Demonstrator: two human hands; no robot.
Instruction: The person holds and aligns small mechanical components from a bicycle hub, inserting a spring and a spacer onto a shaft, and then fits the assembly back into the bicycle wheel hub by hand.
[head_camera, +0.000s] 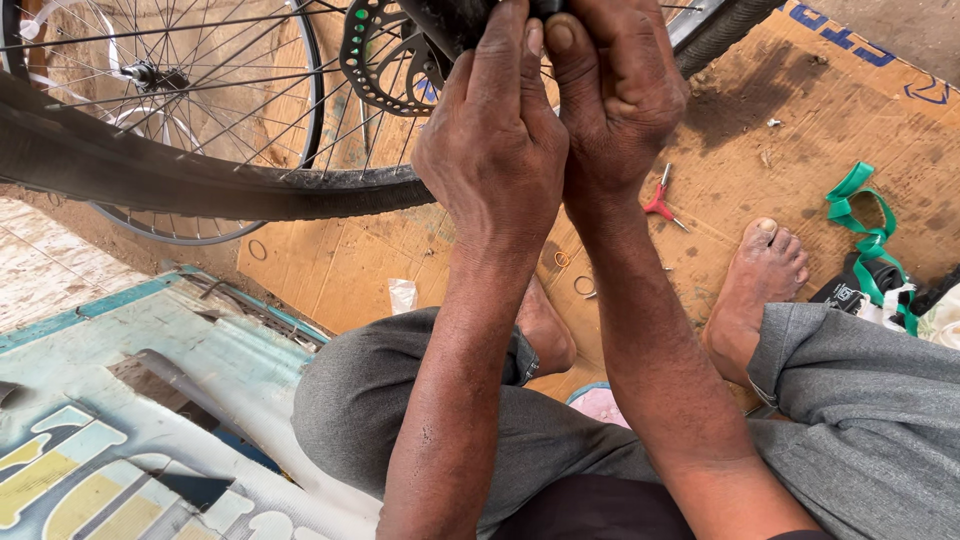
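With my left hand and right hand pinching the dark part beside the brake disc, I should press evenly, thumbs together.

Both hands are raised side by side at the top of the view, left hand and right hand pressed together, fingertips gripping a dark part at the hub beside the disc rotor of a bicycle wheel. The wheel's tyre crosses the upper left, spokes behind it. Below lies cardboard on the floor — on it a small red tool and a green strap. The person squats in grey trousers, a bare foot on the cardboard.
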